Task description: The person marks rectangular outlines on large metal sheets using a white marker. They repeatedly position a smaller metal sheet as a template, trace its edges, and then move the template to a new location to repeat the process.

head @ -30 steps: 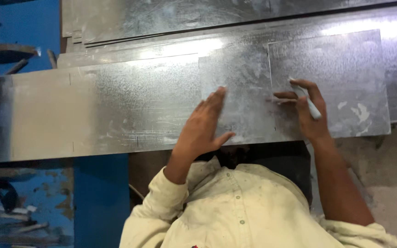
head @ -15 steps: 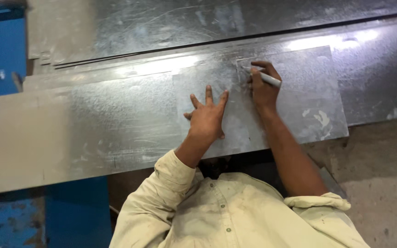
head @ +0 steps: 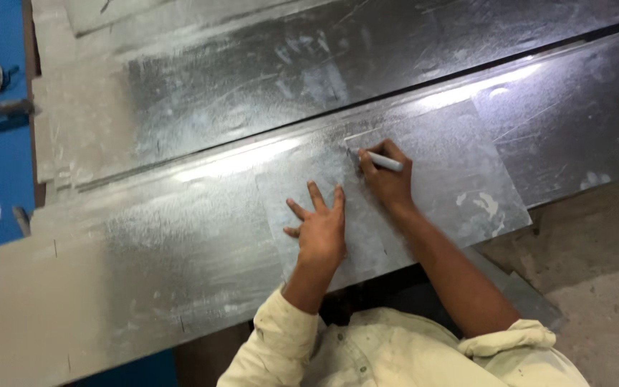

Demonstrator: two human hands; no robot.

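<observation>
Head view: right hand (head: 390, 180) grips white marker (head: 383, 162) — dull, speckled metal sheet (head: 202, 236).

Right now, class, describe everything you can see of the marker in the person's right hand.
The marker is a slim, pale grey-white pen. The right hand pinches it between its fingers, so the middle is partly hidden. It lies tilted low, its dark tip pointing left and touching the small metal sheet, near that sheet's upper left corner.

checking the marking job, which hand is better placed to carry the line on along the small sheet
Right. The right hand already grips the marker, its tip on the small sheet. The left hand lies flat, fingers spread, pinning that sheet.
</observation>
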